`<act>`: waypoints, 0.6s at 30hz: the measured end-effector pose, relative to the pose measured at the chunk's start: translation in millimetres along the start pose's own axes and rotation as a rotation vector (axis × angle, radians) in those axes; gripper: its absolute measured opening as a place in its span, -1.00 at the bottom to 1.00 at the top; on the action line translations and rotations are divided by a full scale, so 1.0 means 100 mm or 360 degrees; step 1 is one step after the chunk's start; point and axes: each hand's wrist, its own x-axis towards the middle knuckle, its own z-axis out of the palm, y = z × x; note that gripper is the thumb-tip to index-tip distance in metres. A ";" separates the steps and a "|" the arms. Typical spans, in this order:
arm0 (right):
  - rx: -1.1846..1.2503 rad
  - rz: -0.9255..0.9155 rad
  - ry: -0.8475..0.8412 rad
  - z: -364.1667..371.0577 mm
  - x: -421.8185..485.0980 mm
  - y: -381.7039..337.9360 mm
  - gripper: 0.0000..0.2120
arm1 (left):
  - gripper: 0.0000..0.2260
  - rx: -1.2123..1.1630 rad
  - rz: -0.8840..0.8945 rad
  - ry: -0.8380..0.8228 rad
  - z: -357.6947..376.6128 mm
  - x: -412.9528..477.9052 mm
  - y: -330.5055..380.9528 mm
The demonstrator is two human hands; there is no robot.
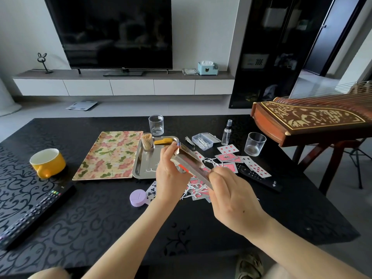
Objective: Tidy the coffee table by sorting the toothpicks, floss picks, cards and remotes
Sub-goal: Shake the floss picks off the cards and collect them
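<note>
Left hand (pixel 171 174) and right hand (pixel 231 196) both grip the stacked deck of playing cards (pixel 190 158) above the black patterned table (pixel 100 218). At the deck's 9 o'clock, the rectangular steel tray (pixel 147 164) holds a clear jar of toothpicks (pixel 147 141). At 1 o'clock, the open clear plastic box (pixel 213 137) holds white floss picks (pixel 202 141).

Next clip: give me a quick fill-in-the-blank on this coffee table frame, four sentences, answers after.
1. The card pack is gripped by ____ hands, the left hand and the right hand.
2. The toothpick jar stands on the ____ tray, not the floral tray.
3. The mug is ____.
4. ____ clear glasses stand on the table.
Answers: both; steel; yellow; two.
</note>
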 end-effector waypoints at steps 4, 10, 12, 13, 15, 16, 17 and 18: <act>-0.0036 0.0011 -0.0051 -0.01 -0.01 0.04 -0.86 | -0.21 0.0138 0.0182 0.0027 0.02 0.01 -0.06; -0.0048 0.0102 -0.0321 -0.07 0.02 0.04 -0.84 | -0.24 0.0241 0.0309 0.0031 -0.03 0.04 -0.09; -0.0037 0.0188 -0.0407 -0.12 0.07 0.02 -0.69 | -0.23 0.0274 0.0248 -0.0014 -0.05 0.04 -0.09; -0.0036 0.0224 -0.0452 -0.14 0.09 0.00 -0.61 | -0.22 0.0294 0.0220 -0.0024 -0.06 0.04 -0.10; -0.0058 0.0263 -0.0524 -0.17 0.14 -0.02 -0.53 | -0.22 0.0349 0.0224 -0.0041 -0.08 0.05 -0.13; -0.0064 0.0272 -0.0548 -0.18 0.16 -0.03 -0.51 | -0.22 0.0377 0.0248 -0.0053 -0.09 0.05 -0.13; -0.0069 0.0278 -0.0570 -0.19 0.20 -0.04 -0.49 | -0.23 0.0400 0.0270 -0.0063 -0.10 0.05 -0.14; -0.0076 0.0285 -0.0598 -0.20 0.23 -0.05 -0.48 | -0.24 0.0417 0.0281 -0.0071 -0.10 0.06 -0.14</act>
